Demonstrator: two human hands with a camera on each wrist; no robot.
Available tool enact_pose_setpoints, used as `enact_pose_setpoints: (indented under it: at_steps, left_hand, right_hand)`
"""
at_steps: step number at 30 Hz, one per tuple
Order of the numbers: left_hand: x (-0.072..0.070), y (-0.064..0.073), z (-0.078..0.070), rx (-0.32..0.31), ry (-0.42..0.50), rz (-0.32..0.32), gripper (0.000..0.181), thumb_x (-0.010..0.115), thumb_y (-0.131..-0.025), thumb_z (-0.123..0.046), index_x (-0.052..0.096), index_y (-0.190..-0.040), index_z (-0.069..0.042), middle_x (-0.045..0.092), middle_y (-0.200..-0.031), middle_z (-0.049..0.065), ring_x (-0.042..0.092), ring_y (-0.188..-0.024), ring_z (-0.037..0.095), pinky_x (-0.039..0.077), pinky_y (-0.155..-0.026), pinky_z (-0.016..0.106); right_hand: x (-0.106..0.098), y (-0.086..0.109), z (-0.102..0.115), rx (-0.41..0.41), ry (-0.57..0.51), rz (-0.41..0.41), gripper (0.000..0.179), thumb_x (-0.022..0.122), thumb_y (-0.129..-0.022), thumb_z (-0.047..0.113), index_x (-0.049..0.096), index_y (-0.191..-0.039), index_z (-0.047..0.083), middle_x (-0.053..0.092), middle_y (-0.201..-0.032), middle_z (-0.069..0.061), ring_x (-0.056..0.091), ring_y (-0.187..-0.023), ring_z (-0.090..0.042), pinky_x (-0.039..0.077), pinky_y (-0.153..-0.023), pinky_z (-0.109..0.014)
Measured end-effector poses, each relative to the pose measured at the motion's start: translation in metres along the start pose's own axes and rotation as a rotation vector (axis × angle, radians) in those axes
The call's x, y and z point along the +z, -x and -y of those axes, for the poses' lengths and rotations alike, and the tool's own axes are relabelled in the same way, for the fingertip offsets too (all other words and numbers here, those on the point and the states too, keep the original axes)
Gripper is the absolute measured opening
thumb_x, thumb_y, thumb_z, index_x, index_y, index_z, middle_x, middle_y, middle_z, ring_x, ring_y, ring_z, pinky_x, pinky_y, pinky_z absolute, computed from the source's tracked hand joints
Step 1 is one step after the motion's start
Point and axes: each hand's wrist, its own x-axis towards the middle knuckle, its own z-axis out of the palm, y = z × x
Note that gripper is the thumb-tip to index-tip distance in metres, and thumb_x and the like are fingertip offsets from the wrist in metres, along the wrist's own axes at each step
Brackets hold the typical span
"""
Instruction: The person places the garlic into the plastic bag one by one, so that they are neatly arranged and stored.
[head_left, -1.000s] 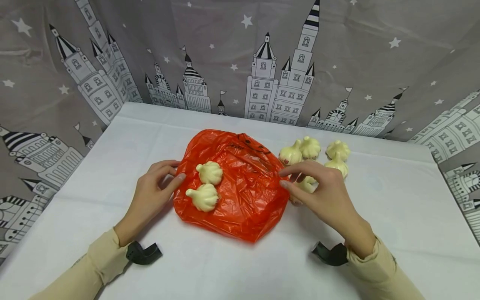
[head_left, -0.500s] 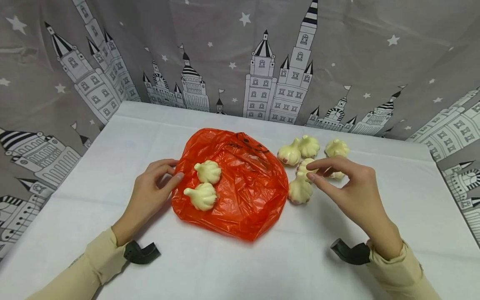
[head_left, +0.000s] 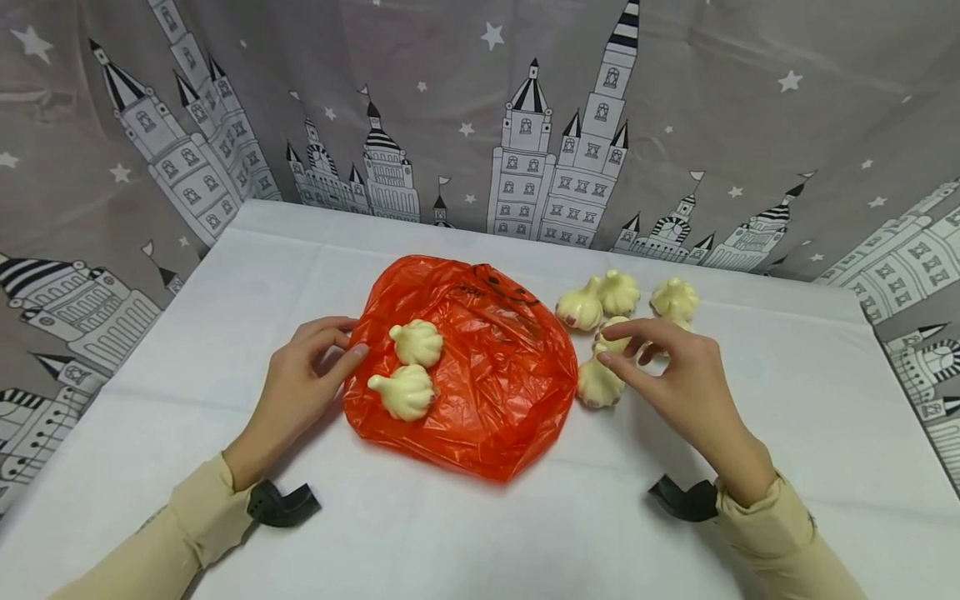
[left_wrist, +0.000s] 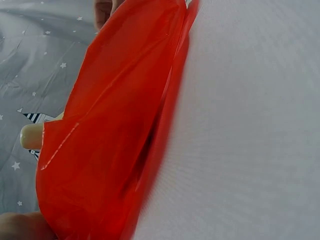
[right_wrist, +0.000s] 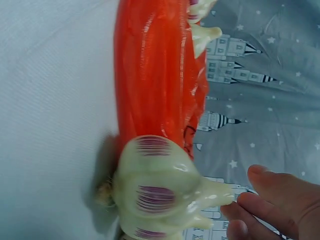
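A red plastic bag lies spread on the table, a black smiling face printed near its far edge. Two pale, glossy garlic bulbs sit on its left part. At the bag's left edge my left hand holds the plastic, thumb over the rim and fingers behind it. My right hand hovers above the garlic on the right, thumb and index finger apart. Close to these fingertips is the stem of the nearest garlic bulb. Purple streaks mark that bulb in the right wrist view.
Several more garlic bulbs stand right of the bag, some partly hidden by the right hand. A white cloth covers the table. Behind hangs a grey curtain printed with castles and stars.
My right hand has left the bag's right edge, swung right over the garlic, then come back slightly left and down towards the nearest bulb. My left hand stays at the bag.
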Motion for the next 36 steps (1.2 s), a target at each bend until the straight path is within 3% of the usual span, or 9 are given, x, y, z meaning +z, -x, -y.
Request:
enact_pose_setpoints:
  at_steps: [1,5,6,8,12,14,30,34,36]
  left_hand:
    - [0.0,0.0,0.0,0.0,-0.003,-0.001,0.02,0.07,-0.102,-0.032,0.068,-0.096,-0.013,0.064,-0.141,0.004,0.055,-0.138,0.026,0.052,-0.108,0.048]
    - [0.0,-0.001,0.0,-0.007,-0.003,-0.006,0.021,0.07,-0.102,-0.034,0.069,-0.095,-0.014,0.065,-0.14,0.002,0.056,-0.137,0.023,0.049,-0.109,0.019]
    - [0.0,-0.002,0.0,-0.007,-0.002,-0.007,0.021,0.07,-0.102,-0.034,0.068,-0.095,-0.014,0.065,-0.14,0.002,0.056,-0.137,0.023,0.049,-0.109,0.018]
    - [0.001,-0.002,-0.001,-0.01,0.004,-0.008,0.021,0.07,-0.102,-0.034,0.069,-0.094,-0.014,0.065,-0.14,0.003,0.055,-0.137,0.023,0.05,-0.11,0.021]
    - [0.002,-0.002,-0.001,-0.018,0.017,0.004,0.022,0.07,-0.102,-0.033,0.069,-0.095,-0.013,0.064,-0.14,0.005,0.055,-0.138,0.027,0.052,-0.11,0.052]
    - [0.003,-0.002,0.0,-0.026,0.019,0.007,0.022,0.07,-0.103,-0.033,0.069,-0.095,-0.012,0.064,-0.14,0.006,0.054,-0.138,0.028,0.051,-0.11,0.055]
    - [0.001,-0.001,-0.002,-0.009,-0.005,-0.004,0.021,0.07,-0.103,-0.032,0.068,-0.094,-0.012,0.064,-0.14,0.006,0.055,-0.137,0.027,0.052,-0.108,0.054]
    - [0.001,-0.002,-0.002,-0.011,-0.015,-0.007,0.021,0.07,-0.102,-0.032,0.068,-0.094,-0.012,0.065,-0.14,0.005,0.055,-0.137,0.025,0.053,-0.108,0.05]
    - [0.001,-0.002,-0.002,-0.014,-0.021,-0.005,0.021,0.07,-0.102,-0.032,0.068,-0.094,-0.013,0.065,-0.14,0.004,0.056,-0.137,0.025,0.054,-0.109,0.041]
  right_hand:
    - [0.001,0.0,-0.001,0.003,0.005,0.006,0.026,0.091,-0.083,0.012,0.081,-0.107,0.017,0.077,-0.092,0.005,0.063,-0.075,-0.008,0.05,-0.068,-0.015]
    - [0.004,0.0,-0.004,0.006,0.015,0.024,0.023,0.09,-0.084,0.011,0.081,-0.104,0.018,0.077,-0.09,0.007,0.06,-0.07,-0.007,0.049,-0.063,-0.018]
    - [0.004,0.0,-0.004,0.003,0.018,0.027,0.023,0.09,-0.084,0.01,0.081,-0.104,0.017,0.078,-0.09,0.006,0.059,-0.069,-0.007,0.048,-0.062,-0.018]
    - [0.005,0.001,-0.005,0.0,0.02,0.032,0.023,0.09,-0.083,0.009,0.082,-0.103,0.017,0.078,-0.091,0.004,0.058,-0.068,-0.008,0.048,-0.061,-0.019]
    - [0.007,0.002,-0.007,0.003,0.024,0.044,0.023,0.091,-0.082,0.009,0.081,-0.102,0.016,0.079,-0.091,0.003,0.058,-0.067,-0.009,0.046,-0.059,-0.018]
    - [0.008,0.002,-0.008,0.007,0.024,0.05,0.023,0.091,-0.082,0.009,0.081,-0.103,0.016,0.078,-0.091,0.003,0.058,-0.068,-0.009,0.047,-0.059,-0.019]
    - [0.005,-0.001,-0.001,0.01,0.008,0.071,0.022,0.089,-0.084,0.009,0.082,-0.102,0.017,0.078,-0.091,0.005,0.06,-0.069,-0.007,0.047,-0.061,-0.017]
    - [-0.006,-0.003,0.003,0.011,0.008,0.035,0.02,0.09,-0.084,0.01,0.082,-0.1,0.018,0.079,-0.092,0.006,0.061,-0.068,-0.007,0.048,-0.062,-0.014]
    - [-0.012,-0.004,0.005,0.016,-0.001,0.009,0.022,0.09,-0.083,0.009,0.082,-0.101,0.018,0.079,-0.093,0.006,0.062,-0.069,-0.007,0.048,-0.064,-0.013]
